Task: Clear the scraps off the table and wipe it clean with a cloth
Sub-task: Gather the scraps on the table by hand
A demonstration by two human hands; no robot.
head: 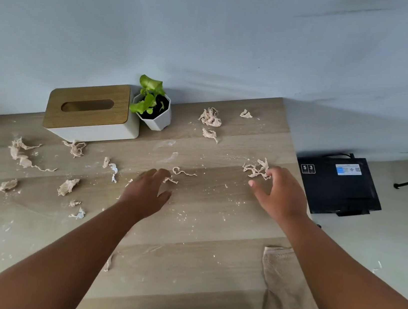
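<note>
so the cloth (pixel 284 286) is a beige folded rectangle on the bench (pixel 199 232), way nearer the person than the tissue box (pixel 91 112), long axis running from the near edge toward the wall. scraps (pixel 210 118) are scattered all around the tissue box side and beyond. left hand (pixel 146 191) hovers fingers loosely spread, tips right at a thin curled scrap (pixel 182 171), holding nothing. right hand (pixel 280 191) is spread too, fingertips touching a tangled scrap clump (pixel 257 168).
</note>
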